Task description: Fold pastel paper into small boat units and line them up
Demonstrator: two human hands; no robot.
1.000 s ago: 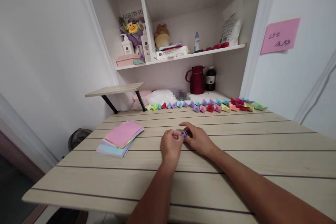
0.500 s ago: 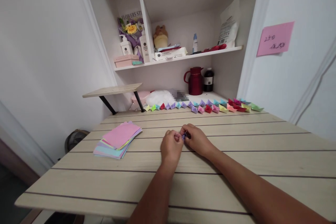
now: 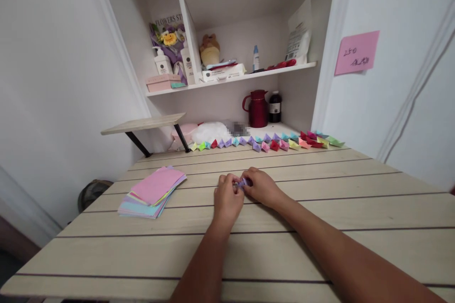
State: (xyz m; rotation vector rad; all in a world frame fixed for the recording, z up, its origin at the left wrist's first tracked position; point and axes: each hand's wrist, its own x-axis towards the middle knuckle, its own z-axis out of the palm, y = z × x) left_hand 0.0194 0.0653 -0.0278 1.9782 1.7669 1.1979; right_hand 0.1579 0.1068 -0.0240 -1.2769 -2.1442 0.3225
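Observation:
Over the middle of the table, a small folded purple paper (image 3: 243,183) is pinched between both hands. My left hand (image 3: 228,199) has its thumb and fingers closed on the paper's left side. From the right, my right hand (image 3: 261,186) grips the other side with bent fingers. Much of the paper is hidden behind the fingertips, so its exact folded shape cannot be made out. Behind the hands, folded paper boats (image 3: 275,145) in several colours stand in rows along the table's back edge.
A stack of coloured paper sheets (image 3: 158,187), pink on top, lies left on the slatted wooden table (image 3: 284,260). A small raised wooden stand (image 3: 144,123) is at the back left. Behind are a red jug (image 3: 258,110), a dark bottle (image 3: 275,107) and white shelves (image 3: 227,79).
The camera view has turned slightly, shifting the scene leftward. My fingers have moved a little around the purple paper, and more of it shows between them.

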